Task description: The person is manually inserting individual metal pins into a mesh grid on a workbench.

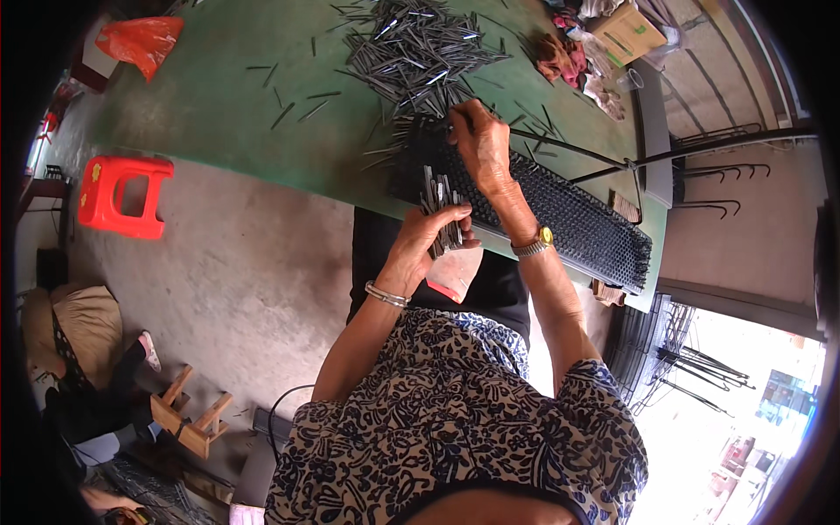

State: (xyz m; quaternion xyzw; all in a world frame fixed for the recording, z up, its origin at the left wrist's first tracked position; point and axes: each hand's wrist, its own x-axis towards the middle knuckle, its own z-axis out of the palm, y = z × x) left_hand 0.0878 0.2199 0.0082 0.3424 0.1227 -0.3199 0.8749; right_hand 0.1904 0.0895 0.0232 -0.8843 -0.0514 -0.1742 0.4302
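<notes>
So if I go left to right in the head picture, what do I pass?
Red stool → left hand holding a bunch of metal pins → right hand on the black rack → cardboard box.

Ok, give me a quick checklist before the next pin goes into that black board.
1. Left hand holds the bundle of metal pins: ok.
2. Right hand is on the black perforated board: ok.
3. Board lies fully on the green table: not ok, its near end overhangs.
4. Loose pin pile sits just beyond the right hand: ok.
5. Pin between the right fingertips: cannot tell.
</notes>
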